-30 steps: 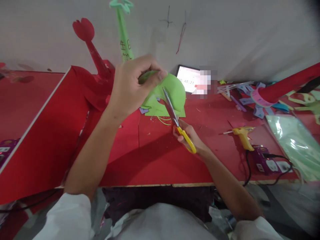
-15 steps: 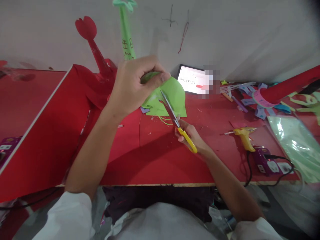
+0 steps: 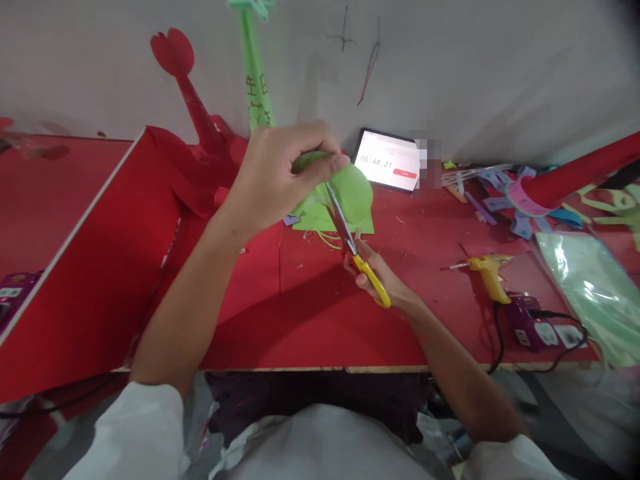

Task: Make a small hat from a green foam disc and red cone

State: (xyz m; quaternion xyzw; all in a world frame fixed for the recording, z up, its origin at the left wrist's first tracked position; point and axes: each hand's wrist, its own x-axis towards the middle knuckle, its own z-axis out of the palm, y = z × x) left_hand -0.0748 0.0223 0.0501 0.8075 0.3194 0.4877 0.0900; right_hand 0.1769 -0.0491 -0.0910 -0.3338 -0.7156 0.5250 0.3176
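My left hand (image 3: 290, 177) is closed in a pinch high over the table, thumb against fingers, at the top of a curved light green sheet (image 3: 355, 197). The fingers hide part of that sheet. My right hand (image 3: 373, 270) grips scissors (image 3: 367, 270) with yellow handles, to the right of and below my left hand. The blades point up and left, their tips just under my left thumb and in front of the green sheet. Thin green strips (image 3: 327, 239) lie on the red table (image 3: 310, 320) beneath the blades.
A tablet (image 3: 385, 160) leans at the wall. A yellow glue gun (image 3: 490, 277) and a purple power strip (image 3: 535, 323) with cables lie right. A red panel (image 3: 100, 267) stands left, near a red heart-topped piece (image 3: 193, 100) and a green tube (image 3: 255, 73).
My left hand has moved slightly right and down. The scissors in my right hand have shifted a little left, and their blades look closer together.
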